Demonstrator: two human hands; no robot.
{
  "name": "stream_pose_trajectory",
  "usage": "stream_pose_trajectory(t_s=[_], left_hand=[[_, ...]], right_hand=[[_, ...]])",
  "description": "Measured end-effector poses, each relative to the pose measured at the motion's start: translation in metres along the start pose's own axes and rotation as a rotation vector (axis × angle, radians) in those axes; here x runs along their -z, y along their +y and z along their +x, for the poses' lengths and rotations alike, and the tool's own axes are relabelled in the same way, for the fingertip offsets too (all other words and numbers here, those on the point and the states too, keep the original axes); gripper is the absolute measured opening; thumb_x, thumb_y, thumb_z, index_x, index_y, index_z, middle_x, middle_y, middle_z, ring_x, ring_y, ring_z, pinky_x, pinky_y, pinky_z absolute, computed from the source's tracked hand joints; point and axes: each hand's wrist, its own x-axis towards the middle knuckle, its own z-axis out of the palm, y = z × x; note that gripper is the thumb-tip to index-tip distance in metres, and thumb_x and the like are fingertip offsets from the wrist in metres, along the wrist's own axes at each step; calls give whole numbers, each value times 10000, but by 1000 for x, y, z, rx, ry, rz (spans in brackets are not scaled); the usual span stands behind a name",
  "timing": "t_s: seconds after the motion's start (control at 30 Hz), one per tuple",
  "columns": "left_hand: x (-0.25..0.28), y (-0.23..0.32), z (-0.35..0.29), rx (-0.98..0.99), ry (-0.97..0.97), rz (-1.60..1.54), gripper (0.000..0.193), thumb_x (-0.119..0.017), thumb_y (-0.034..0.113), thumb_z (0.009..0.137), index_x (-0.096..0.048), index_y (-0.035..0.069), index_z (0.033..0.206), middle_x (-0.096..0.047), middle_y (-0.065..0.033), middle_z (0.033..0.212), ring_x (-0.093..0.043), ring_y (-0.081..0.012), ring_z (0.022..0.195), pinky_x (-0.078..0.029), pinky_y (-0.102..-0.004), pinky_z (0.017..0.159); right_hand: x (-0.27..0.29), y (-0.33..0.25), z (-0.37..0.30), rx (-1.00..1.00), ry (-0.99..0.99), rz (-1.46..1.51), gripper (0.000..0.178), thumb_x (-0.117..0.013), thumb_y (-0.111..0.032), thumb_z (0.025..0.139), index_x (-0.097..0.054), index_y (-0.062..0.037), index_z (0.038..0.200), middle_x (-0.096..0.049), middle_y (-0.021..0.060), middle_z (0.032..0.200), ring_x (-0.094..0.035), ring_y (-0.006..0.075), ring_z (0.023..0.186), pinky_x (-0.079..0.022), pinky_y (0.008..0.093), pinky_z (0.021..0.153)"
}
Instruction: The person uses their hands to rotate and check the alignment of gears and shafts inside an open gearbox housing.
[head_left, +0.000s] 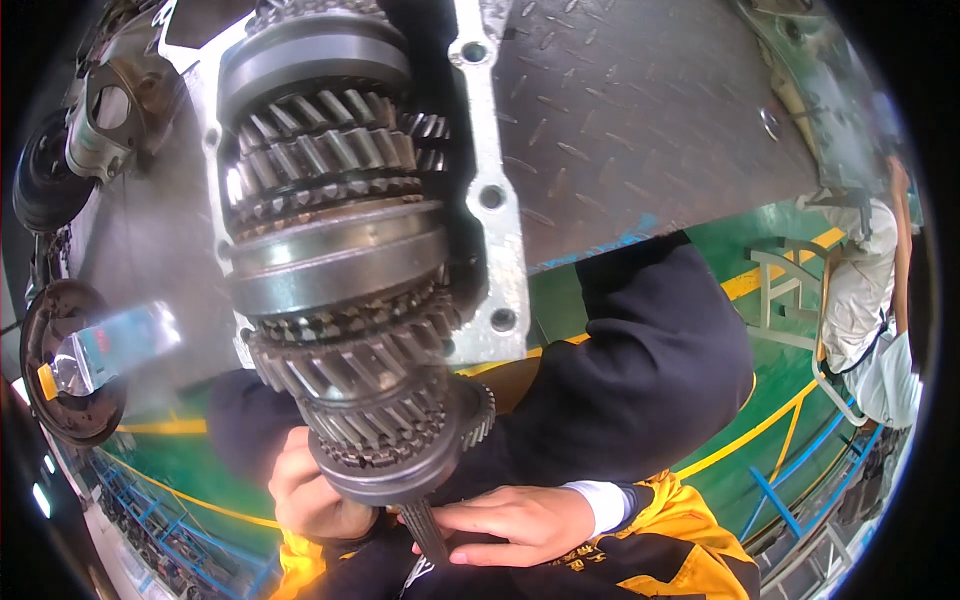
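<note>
A long steel gear shaft point(335, 250) with several toothed gears stacked along it fills the middle of the view, its splined end pointing down toward me. My left hand point(305, 490) grips the lower end of the shaft just under the lowest gear. My right hand point(520, 522) lies flat with fingers extended beside the splined tip point(430, 535), touching it. Behind the shaft sits an open aluminium gearbox housing point(490, 200) with bolt holes along its flange. Dark sleeves cover both forearms.
A steel checker-plate workbench point(640, 110) holds the housing. Another cast housing part point(110, 115) and a round dark disc point(65, 370) lie at the left. The floor point(770, 400) is green with yellow lines. A person in light clothes point(870, 300) is at the right edge.
</note>
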Motion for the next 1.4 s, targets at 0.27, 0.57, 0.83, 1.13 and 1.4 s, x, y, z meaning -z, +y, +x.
stream_pose_trajectory(t_s=[0.27, 0.57, 0.83, 1.13, 1.4], left_hand=[[0, 0, 3, 53, 45, 75, 186, -773, -50, 770, -653, -11, 907, -675, -170, 929, -674, -254, 766, -533, -317, 688], [2, -20, -21, 80, 114, 14, 308, -643, -119, 864, -546, -7, 1134, -576, -132, 1117, -585, -268, 1052, -471, -358, 946], [-18, 16, 6, -24, 185, 74, 290, -784, 68, 842, -641, -92, 1036, -650, -197, 982, -652, -305, 835, -543, -372, 748], [-6, 18, 9, -48, 46, 154, 191, -706, -11, 879, -659, -112, 1035, -676, -224, 952, -662, -327, 811, -552, -378, 749], [2, 11, 7, -24, -55, 158, 276, -741, -9, 849, -634, -123, 1077, -694, -224, 944, -688, -317, 828, -567, -376, 782]], right_hand=[[-6, 8, 5, 32, 25, 23, 526, -547, -128, 1007, -356, 63, 1458, -635, 208, 1146, -647, 348, 1007, -523, 394, 869], [-5, 18, 7, 67, 57, 115, 462, -638, -111, 923, -480, 69, 1318, -642, 108, 954, -642, 157, 875, -533, 315, 781], [-5, 11, 6, 363, 615, -252, 336, -649, -68, 886, -553, 30, 1192, -548, 143, 1192, -635, 207, 909, -531, 325, 827], [-5, 1, 20, 449, 598, -553, 416, -534, -55, 971, -460, 24, 1373, -385, 210, 1464, -406, 380, 1363, -339, 416, 1123], [-8, -7, 19, 408, 688, -573, 490, -599, 34, 918, -486, 37, 1394, -443, 225, 1452, -476, 364, 1337, -427, 388, 1059]])
